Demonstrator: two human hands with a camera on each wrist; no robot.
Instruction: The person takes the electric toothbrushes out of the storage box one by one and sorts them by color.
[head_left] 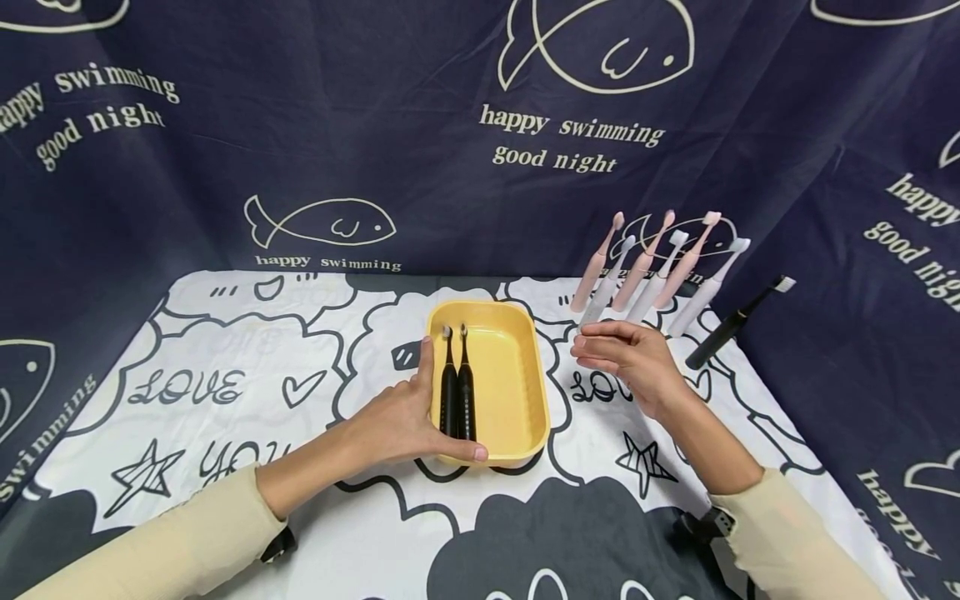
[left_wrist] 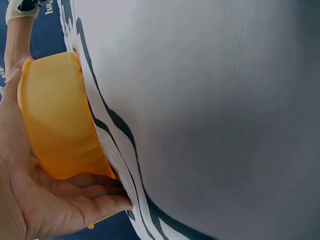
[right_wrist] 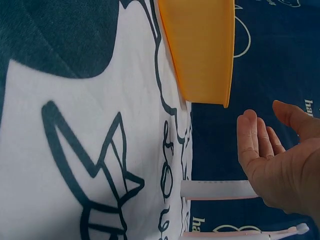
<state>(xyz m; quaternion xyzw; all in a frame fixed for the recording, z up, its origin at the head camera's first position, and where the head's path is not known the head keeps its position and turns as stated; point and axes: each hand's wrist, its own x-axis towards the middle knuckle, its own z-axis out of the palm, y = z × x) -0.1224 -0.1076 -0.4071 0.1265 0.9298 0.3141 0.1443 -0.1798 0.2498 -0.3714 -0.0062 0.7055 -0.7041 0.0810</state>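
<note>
My left hand point(head_left: 397, 417) holds a yellow tray point(head_left: 534, 392) at its near left corner, thumb along the near rim and fingers against the left wall. Two black electric toothbrushes point(head_left: 466, 392) lie side by side in the tray's left part, heads toward the far end. My right hand point(right_wrist: 280, 155) is to the right of the tray with thumb and fingers apart and nothing between them. Beyond it stand upright electric toothbrushes: three pink ones point(head_left: 592, 279), three white ones point(head_left: 699, 302) and one black point(head_left: 723, 333) at the right end.
A white cloth point(head_left: 247, 350) with dark drawings and words covers the table. Dark blue curtains point(head_left: 420, 133) with printed fish hang behind it and at both sides.
</note>
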